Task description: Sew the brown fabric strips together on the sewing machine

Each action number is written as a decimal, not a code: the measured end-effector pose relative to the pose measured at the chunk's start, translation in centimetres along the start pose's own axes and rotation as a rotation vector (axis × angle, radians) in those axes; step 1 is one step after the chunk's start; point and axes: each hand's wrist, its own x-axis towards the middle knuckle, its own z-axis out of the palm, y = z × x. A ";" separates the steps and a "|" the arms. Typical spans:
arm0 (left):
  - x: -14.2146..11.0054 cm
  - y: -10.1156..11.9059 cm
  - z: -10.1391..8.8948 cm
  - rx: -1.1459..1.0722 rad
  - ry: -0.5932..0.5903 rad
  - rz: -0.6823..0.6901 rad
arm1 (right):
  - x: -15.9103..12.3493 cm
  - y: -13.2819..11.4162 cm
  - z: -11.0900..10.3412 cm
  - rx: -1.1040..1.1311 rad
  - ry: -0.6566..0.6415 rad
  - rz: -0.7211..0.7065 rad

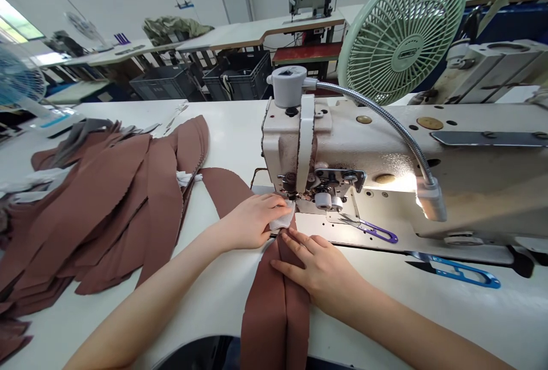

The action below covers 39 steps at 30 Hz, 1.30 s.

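A long brown fabric strip (276,307) runs from the table's front edge up to the needle area of the white sewing machine (428,153). My left hand (250,218) rests on the strip's far end, fingers pinched on a small white label piece (283,219) right by the presser foot. My right hand (317,267) lies flat on the strip just behind it, fingers stretched out toward the needle.
A pile of brown fabric pieces (98,210) covers the left of the table. Purple thread snips (377,231) and blue snips (460,271) lie on the machine bed to the right. A gooseneck lamp (430,198) and a green fan (402,30) stand behind.
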 end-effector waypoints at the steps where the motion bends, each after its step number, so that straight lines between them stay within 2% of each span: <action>1: 0.0 -0.1 0.0 -0.001 -0.004 -0.001 | 0.0 0.0 0.0 -0.003 0.003 -0.003; 21: 0.6 0.7 0.0 -0.005 0.017 -0.054 | 0.5 -0.3 -0.1 -0.032 -0.052 0.023; 29: 0.8 0.6 0.4 0.041 0.014 -0.076 | 0.5 -0.2 -0.1 -0.042 -0.023 0.034; 34: 0.5 0.6 -0.4 0.036 -0.006 -0.037 | 0.5 0.0 0.2 -0.036 -0.008 0.042; 39: 0.4 0.7 -1.4 0.144 -0.070 -0.036 | 0.5 0.2 0.5 -0.041 -0.002 0.049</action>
